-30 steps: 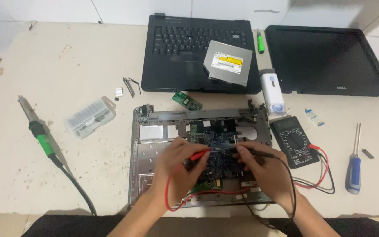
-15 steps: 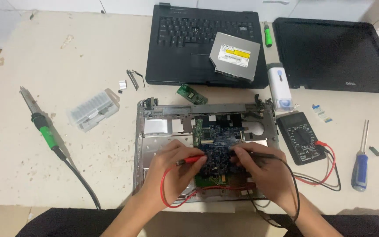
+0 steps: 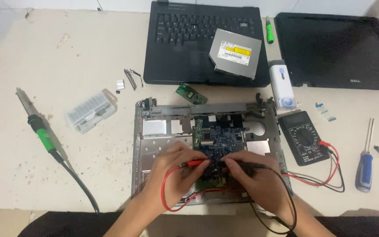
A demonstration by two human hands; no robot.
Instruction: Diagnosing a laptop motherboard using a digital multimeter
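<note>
The left hand (image 3: 174, 169) is closed around the red probe (image 3: 194, 163), whose long axis runs left to right with its tip pointing inward. The right hand (image 3: 253, 180) grips the black probe (image 3: 248, 166), which mirrors it with its tip pointing left. Both tips converge on the blue circuit board (image 3: 220, 140), which sits in the open laptop chassis (image 3: 154, 131) at the bench (image 3: 88, 52) front. The multimeter (image 3: 303, 137) lies just right of the chassis, nearer the right hand.

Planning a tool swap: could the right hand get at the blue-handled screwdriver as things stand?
Probably yes. The blue-handled screwdriver lies alone on open table to the right, but the right hand holds the black probe and must free it.
</note>
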